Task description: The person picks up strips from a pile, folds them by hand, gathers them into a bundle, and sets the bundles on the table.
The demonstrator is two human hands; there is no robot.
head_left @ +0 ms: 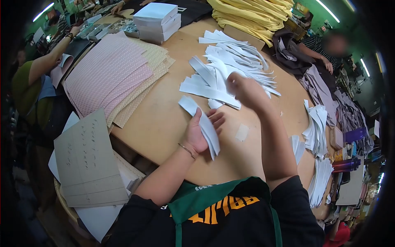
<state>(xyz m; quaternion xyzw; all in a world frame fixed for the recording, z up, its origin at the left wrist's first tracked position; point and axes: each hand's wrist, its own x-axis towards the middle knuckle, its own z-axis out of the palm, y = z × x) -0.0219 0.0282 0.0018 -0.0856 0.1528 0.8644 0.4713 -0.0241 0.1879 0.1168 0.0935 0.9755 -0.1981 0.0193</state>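
Note:
My left hand (201, 132) holds a small stack of white strips (209, 133), which look like paper or stiff fabric. Its thumb presses them against the palm while the other fingers stretch out to the side. A bracelet circles that wrist. My right hand (246, 91) is over the near side of a loose, fanned pile of white strips (224, 61) on the table. Its fingers look curled but are smeared by motion, so whether anything is in them does not show. Some strips in the pile cross one another at angles.
Pink and cream patterned sheets (109, 70) lie at left, behind a grey marked board (88, 160). White blocks (156, 22) and folded yellow cloth (251, 16) stand at the back. More strip bundles (319, 177) and a purple bottle (346, 164) are at right. Other people sit on both sides.

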